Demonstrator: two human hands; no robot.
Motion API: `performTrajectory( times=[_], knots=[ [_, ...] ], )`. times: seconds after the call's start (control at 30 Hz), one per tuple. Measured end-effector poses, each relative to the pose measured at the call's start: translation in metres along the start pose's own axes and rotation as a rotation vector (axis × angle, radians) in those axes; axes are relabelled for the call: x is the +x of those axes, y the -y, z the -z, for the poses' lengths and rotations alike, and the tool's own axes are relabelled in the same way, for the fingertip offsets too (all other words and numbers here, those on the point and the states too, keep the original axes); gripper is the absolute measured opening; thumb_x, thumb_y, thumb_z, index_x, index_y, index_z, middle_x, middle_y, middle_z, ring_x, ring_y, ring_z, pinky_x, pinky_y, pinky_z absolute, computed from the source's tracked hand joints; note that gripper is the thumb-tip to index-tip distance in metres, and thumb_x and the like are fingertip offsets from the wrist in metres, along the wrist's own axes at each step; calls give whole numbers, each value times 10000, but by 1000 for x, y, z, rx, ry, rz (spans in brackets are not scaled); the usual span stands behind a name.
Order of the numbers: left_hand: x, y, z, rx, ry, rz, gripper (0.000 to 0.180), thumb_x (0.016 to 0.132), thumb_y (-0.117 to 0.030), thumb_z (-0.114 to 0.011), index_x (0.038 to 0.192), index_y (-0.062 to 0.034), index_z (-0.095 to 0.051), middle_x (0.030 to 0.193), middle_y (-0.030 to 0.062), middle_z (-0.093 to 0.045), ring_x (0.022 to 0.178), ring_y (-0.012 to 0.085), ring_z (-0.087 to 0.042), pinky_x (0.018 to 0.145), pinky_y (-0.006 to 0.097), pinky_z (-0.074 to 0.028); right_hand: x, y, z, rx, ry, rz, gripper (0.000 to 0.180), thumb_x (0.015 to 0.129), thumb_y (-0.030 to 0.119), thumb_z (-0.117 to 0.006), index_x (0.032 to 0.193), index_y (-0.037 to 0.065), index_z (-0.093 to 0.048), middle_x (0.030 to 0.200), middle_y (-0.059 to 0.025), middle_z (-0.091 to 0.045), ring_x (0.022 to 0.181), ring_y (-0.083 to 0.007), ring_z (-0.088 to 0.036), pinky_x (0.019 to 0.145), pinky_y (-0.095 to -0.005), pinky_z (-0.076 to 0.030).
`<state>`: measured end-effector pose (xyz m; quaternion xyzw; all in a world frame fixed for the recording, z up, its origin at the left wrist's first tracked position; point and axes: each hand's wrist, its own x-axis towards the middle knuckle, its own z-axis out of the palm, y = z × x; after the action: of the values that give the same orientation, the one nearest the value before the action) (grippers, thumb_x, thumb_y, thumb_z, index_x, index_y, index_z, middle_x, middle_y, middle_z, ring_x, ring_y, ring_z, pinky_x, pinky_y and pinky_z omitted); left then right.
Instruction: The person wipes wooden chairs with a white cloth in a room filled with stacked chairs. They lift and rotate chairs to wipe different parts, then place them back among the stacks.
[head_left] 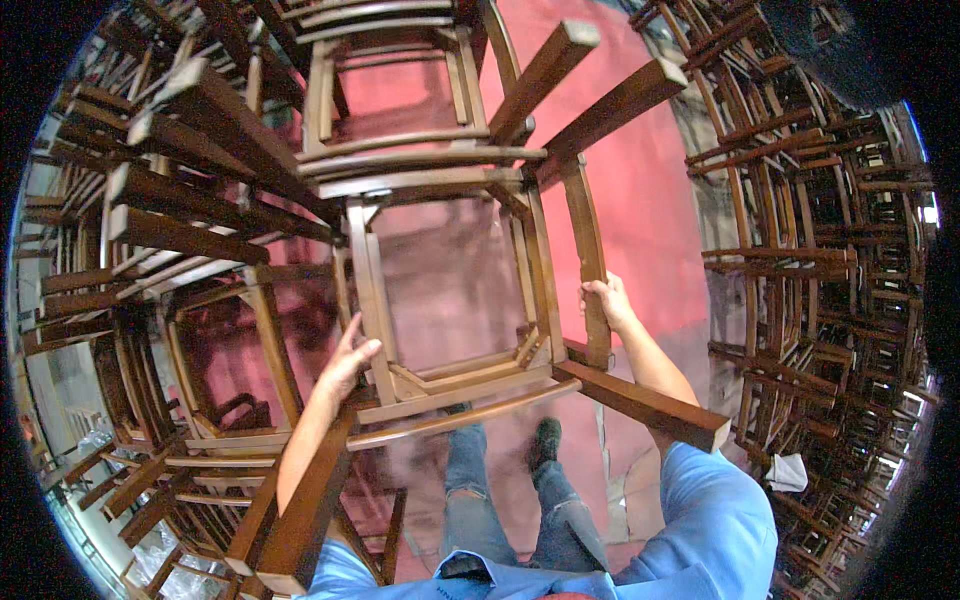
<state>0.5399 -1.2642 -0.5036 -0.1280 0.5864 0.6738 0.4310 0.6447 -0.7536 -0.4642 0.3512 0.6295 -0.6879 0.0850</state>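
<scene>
Fingers [597, 290] gripping upturned, seatless brown chair frame [450, 280] — glossy

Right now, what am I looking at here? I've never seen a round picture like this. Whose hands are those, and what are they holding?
This is one wide fisheye view from a camera on a person's head, looking down, so straight edges bend. The person's left hand and right hand grip the two sides of an upturned wooden chair frame, its legs pointing up toward the camera. Through the open seat you see the red floor and the person's jeans. Stacks of similar chairs stand on both sides.
</scene>
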Motion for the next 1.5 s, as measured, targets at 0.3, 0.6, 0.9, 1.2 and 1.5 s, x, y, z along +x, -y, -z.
performTrajectory(
  times=[0.3, 0.6, 0.9, 1.2, 1.5],
  knots=[
    [17, 49, 50, -309, 103, 112, 740, 946, -367, -641, 1553, -186, -259, 1222, 41, -591, 1067, 188, -582, 946, 378, -462, -1, -8, -41, -41, -12, -5, 110, 877, 87, -564, 973, 42, -535, 740, -65, -599, 594, -155, -590, 553, -329, -537],
    [6, 51, 29, -310, -41, 150, 573, 973, -451, -594, 1416, -115, -454, 1191, 61, -595, 1059, 261, -586, 944, 393, -466, -9, -19, 2, 64, -10, -113, 288, 883, 145, -669, 1138, 62, -561, 757, -61, -585, 614, -123, -590, 490, -304, -516],
    [-127, 158, -18, 78, -245, 370, 452, 975, -437, -584, 1246, -80, -527, 1105, 64, -593, 1024, 271, -551, 892, 401, -440, -135, -50, 28, -540, -187, 147, 689, 999, 556, -429, 1477, 63, -369, 1511, -231, -384, 1378, -393, -395, 1144, -450, -334],
    [-215, 191, -232, 543, -69, 448, 397, 966, -407, -599, 1186, -80, -547, 1016, 57, -596, 910, 244, -555, 786, 388, -446, -483, -364, 274, -644, -232, -257, 499, 929, 456, -537, 1264, 95, -619, 1258, -186, -611, 1165, -348, -579, 997, -464, -456],
    [-187, 182, -506, 936, 228, 338, 344, 958, -377, -614, 1125, -80, -567, 927, 49, -600, 795, 217, -558, 680, 375, -452, -666, -394, 499, 293, -846, -777, 358, 947, 403, -567, 1133, 104, -630, 983, -105, -693, 816, -262, -687, 657, -464, -582]
  ],
)
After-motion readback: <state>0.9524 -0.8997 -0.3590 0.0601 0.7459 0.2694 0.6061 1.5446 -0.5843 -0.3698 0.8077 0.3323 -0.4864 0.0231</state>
